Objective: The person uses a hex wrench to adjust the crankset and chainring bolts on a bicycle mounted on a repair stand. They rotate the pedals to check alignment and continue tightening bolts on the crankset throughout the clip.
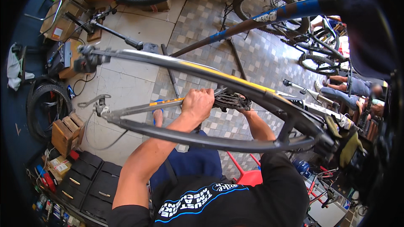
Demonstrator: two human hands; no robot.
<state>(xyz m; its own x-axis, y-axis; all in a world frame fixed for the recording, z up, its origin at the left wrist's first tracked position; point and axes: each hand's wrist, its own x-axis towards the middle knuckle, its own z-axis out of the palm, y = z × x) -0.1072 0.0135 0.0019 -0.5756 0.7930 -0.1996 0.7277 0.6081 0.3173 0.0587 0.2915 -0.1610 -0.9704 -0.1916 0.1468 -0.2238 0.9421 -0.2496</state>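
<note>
Bicycle frame (189,141) spanned the centre, wheelless, work seemingly unfinished: a cable (102,148) dangled at 8 o'clock, the left hand (198,104) clenched a yellow-marked tube (166,101), and a dark mechanism (229,102) sat in place, masking the grip of the right hand (247,111). Tyres (31,113) stood at 9 o'clock, a red stool (250,178) at 5, a blue-brown tube (240,28) across 1.

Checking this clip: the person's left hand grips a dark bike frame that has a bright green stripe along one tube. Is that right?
Not quite: the stripe is yellow-orange, not green, as the head view shows. The person's left hand does grip the dark bike frame.
</note>
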